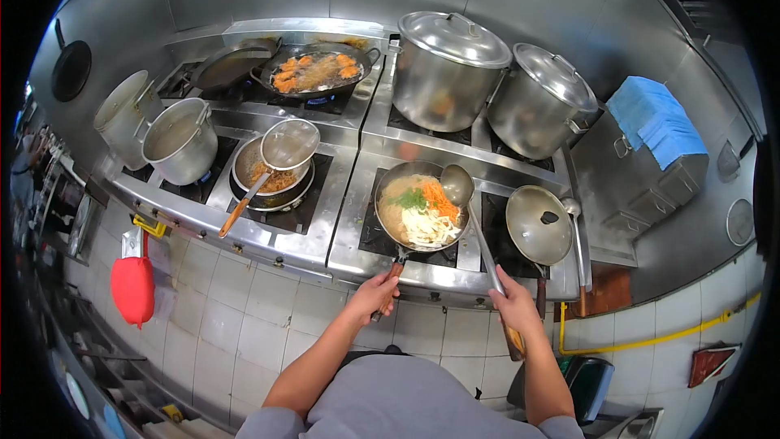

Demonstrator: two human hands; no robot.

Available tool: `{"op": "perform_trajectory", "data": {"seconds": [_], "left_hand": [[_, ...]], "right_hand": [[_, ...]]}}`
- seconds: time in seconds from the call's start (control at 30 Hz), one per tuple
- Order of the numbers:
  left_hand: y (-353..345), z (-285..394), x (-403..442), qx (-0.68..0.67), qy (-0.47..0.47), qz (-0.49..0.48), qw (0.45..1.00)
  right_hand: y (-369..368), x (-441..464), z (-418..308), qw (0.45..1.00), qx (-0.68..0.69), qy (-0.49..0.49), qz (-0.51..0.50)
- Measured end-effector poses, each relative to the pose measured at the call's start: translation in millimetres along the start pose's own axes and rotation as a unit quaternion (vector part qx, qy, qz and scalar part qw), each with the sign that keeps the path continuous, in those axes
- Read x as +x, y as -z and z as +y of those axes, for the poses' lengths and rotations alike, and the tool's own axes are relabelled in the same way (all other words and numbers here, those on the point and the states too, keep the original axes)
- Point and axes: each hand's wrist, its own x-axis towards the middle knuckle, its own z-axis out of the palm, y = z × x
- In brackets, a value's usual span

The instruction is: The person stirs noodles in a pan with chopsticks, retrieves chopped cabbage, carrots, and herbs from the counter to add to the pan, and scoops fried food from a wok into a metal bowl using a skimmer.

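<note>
My left hand (374, 296) is wrapped round the wooden handle of a frying pan (379, 223) on the front burner. In the pan lie shredded orange vegetable (439, 202), pale shreds (431, 230), chopped greens (413, 199) and a tan layer that I cannot identify. My right hand (515, 302) grips the long handle of a metal ladle (457, 185). The ladle's bowl is over the pan's right rim; whether it touches the food I cannot tell. Right of the pan, a domed lid (539, 226) with a dark knob covers another pan.
Behind stand two large lidded stockpots (451, 73), (541, 102). Orange pieces fry in a wok (317, 69) at the back left over a blue flame. A strainer (290, 145) rests across a pan at the front left, near open pots (180, 142). Blue cloths (656, 122) hang at right.
</note>
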Motion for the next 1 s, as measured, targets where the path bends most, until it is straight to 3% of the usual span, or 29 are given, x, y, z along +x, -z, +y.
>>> {"op": "perform_trajectory", "data": {"seconds": [0.07,0.17,0.33,0.4,0.53,0.57,0.6,0.63,0.7,0.83,0.9,1.0], "left_hand": [[0,4,2,0.001,0.001,-0.002,1.0],[-3,6,3,-0.011,0.005,-0.007,1.0],[-4,4,4,-0.008,-0.004,-0.005,1.0],[-2,2,5,-0.004,-0.006,-0.004,1.0],[2,-12,4,-0.019,-0.016,-0.004,1.0],[2,-13,3,-0.027,-0.016,-0.002,1.0],[2,-14,2,-0.026,-0.018,-0.003,0.999],[2,-12,3,-0.033,-0.015,-0.003,0.999],[-2,-2,5,-0.039,-0.015,-0.006,0.999],[-1,6,7,-0.023,-0.01,-0.014,1.0],[1,7,7,-0.017,-0.008,-0.016,1.0],[1,8,7,-0.016,-0.001,-0.017,1.0]], "right_hand": [[5,-17,-6,0.972,0.21,-0.067,-0.085],[0,-21,-4,0.956,0.219,-0.089,-0.175],[-15,-15,-10,0.976,0.083,-0.082,-0.182],[-15,-20,-26,0.978,-0.156,0.017,-0.134],[-29,-14,-7,0.972,-0.193,0.047,-0.128],[-30,-12,-4,0.985,-0.006,-0.031,-0.17],[-30,-11,-3,0.956,0.181,-0.108,-0.203],[-28,-12,-4,0.957,0.18,-0.105,-0.199],[-23,-14,-14,0.906,0.329,-0.166,-0.21],[-25,-10,-31,0.899,0.367,-0.139,-0.193],[-30,4,-38,0.931,0.321,-0.117,-0.126],[-28,33,-25,0.958,0.25,-0.073,-0.121]]}}
